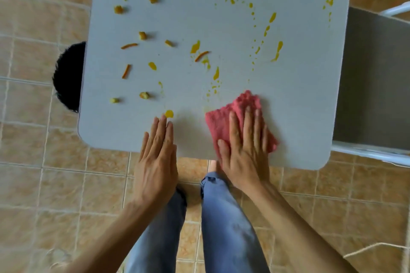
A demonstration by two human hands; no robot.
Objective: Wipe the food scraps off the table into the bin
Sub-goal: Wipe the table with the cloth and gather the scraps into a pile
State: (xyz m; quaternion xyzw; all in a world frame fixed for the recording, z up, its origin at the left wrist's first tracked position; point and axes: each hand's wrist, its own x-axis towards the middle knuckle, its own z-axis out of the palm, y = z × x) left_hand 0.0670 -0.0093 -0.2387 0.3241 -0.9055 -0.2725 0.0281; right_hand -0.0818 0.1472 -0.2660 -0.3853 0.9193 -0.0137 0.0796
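A light grey table point(255, 77) carries several orange peel strips and small food chunks point(142, 35) on its left half, and yellow sauce smears point(277, 51) across the middle and right. My right hand point(244, 150) lies flat on a pink cloth point(239, 108) near the table's front edge, pressing it down. My left hand point(156, 155) rests flat at the front edge, fingers together, holding nothing, its fingertips next to a yellow blob point(169, 113). A black bin point(68, 77) shows partly under the table's left edge.
A grey chair seat point(372, 82) with a white frame stands against the table's right side. Tan floor tiles surround the table. My legs in blue trousers point(224, 224) stand below the front edge.
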